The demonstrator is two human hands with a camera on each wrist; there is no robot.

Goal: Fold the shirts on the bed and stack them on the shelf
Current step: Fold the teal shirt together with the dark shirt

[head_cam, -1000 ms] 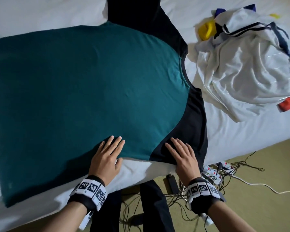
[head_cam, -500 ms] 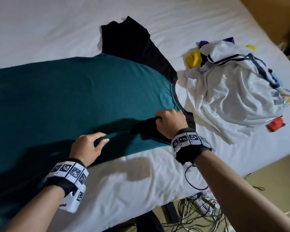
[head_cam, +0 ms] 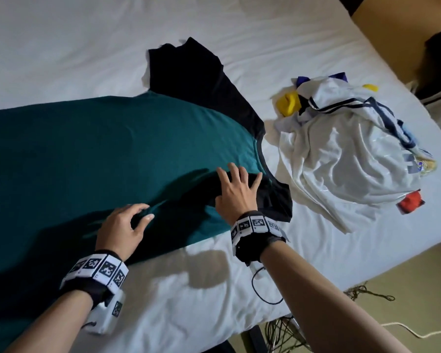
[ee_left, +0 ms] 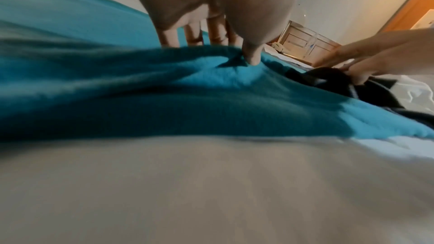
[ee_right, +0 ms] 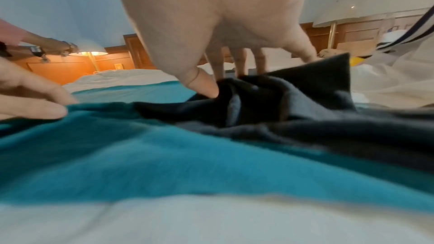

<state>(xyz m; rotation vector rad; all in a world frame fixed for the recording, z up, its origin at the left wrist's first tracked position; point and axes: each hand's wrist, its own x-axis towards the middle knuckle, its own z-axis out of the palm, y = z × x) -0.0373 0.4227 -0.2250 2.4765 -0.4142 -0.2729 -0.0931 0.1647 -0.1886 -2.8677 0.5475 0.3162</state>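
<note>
A teal shirt with black sleeves lies spread on the white bed. Its far sleeve lies flat. The near sleeve is folded over onto the teal body. My right hand rests on that sleeve with fingers spread; in the right wrist view its thumb presses the bunched black cloth. My left hand, to the left, is curled and pinches a ridge of teal fabric between thumb and fingers.
A crumpled white shirt with navy stripes lies to the right, with yellow and red cloth pieces at its edges. Cables lie on the floor below the bed's near edge. Wooden furniture stands at the top right.
Both hands lay flat at the shirt's near edge. They lifted that edge and the near sleeve over onto the body; the right hand has let go and now lies spread on the sleeve.
</note>
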